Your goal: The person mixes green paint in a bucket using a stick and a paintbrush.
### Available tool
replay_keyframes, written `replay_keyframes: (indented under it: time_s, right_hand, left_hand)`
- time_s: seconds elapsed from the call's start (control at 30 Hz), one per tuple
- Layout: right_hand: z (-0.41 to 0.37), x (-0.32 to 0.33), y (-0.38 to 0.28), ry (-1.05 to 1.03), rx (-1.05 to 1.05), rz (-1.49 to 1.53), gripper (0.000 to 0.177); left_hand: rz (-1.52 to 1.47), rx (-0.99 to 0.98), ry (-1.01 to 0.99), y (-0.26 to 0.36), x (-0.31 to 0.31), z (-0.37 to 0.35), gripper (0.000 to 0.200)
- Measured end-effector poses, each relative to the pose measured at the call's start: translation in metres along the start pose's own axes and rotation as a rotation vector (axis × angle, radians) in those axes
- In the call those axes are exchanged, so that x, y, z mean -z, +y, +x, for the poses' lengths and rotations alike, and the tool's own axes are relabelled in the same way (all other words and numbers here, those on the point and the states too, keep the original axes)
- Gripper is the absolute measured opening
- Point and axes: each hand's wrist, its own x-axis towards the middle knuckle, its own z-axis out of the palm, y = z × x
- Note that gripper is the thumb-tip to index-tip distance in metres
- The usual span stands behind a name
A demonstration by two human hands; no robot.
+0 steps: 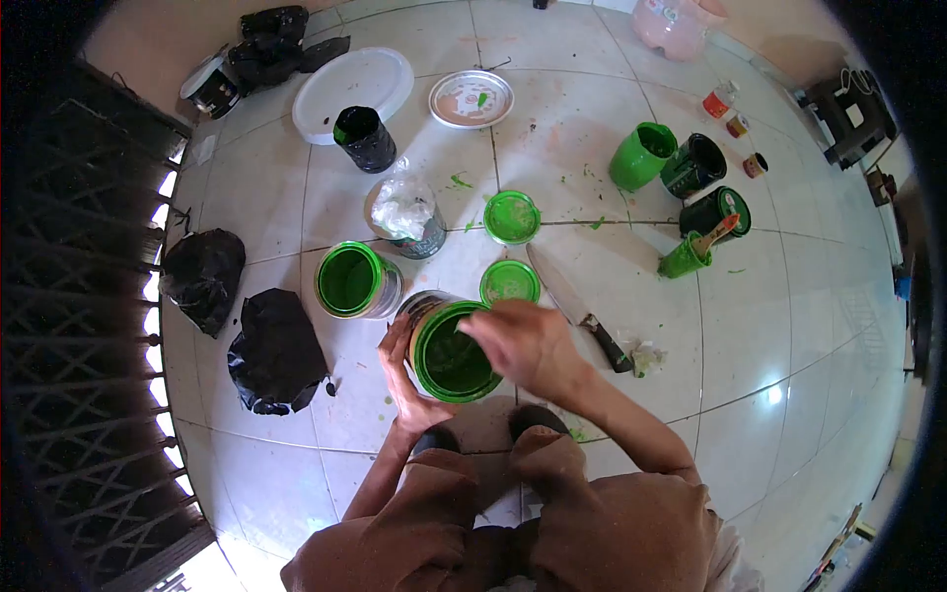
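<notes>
A paint can (449, 373) with a green-coated inside and rim is tilted in front of my feet. My left hand (406, 380) is wrapped around its left side and gripping it. Over the right part of the opening is my right hand (528, 347), closed with the fingers pointing into the can; whatever they hold is hidden. Another green-rimmed can (350, 280) stands to the left, open. Two round green lids (512, 217) (510, 284) lie just beyond. To the right, a knife (604, 341) with a black handle rests on the tiles.
A can topped with clear plastic (402, 205) and a black container (365, 140) stand farther off. At right are a green container (643, 156), dark cans (693, 166) and a small green cup (685, 259) with a brush. Black bags (277, 350) lie left, near a metal gate (94, 326).
</notes>
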Motion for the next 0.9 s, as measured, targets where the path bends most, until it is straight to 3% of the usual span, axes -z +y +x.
replay_keyframes:
  time_s: [0.07,0.33,0.37,0.47,0.6,0.77,0.9]
  right_hand:
    - [0.002,0.015,0.002,0.033,-0.052,-0.079,0.009]
    - [0.011,0.008,-0.013,0.152,0.088,0.08,0.017]
    - [0.006,0.01,-0.013,0.078,0.113,0.064,0.01]
    - [0.011,0.014,-0.014,0.147,0.116,0.066,0.008]
    - [0.021,0.02,-0.003,0.273,0.142,-0.143,0.011]
    - [0.004,0.01,-0.013,0.114,0.111,-0.005,0.009]
    - [0.013,0.013,-0.004,0.218,0.124,-0.063,0.015]
  left_hand:
    - [0.014,-0.035,0.036,0.004,0.005,0.008,0.087]
    - [0.223,-0.204,0.123,0.016,0.025,0.046,0.089]
    - [0.277,-0.216,0.138,0.015,0.029,0.05,0.09]
    - [0.326,-0.244,0.108,0.015,0.037,0.058,0.092]
    - [0.328,-0.277,0.103,0.02,0.035,0.059,0.092]
    - [0.35,-0.272,0.106,0.016,0.032,0.059,0.09]
    - [0.321,-0.272,0.092,0.015,0.034,0.057,0.089]
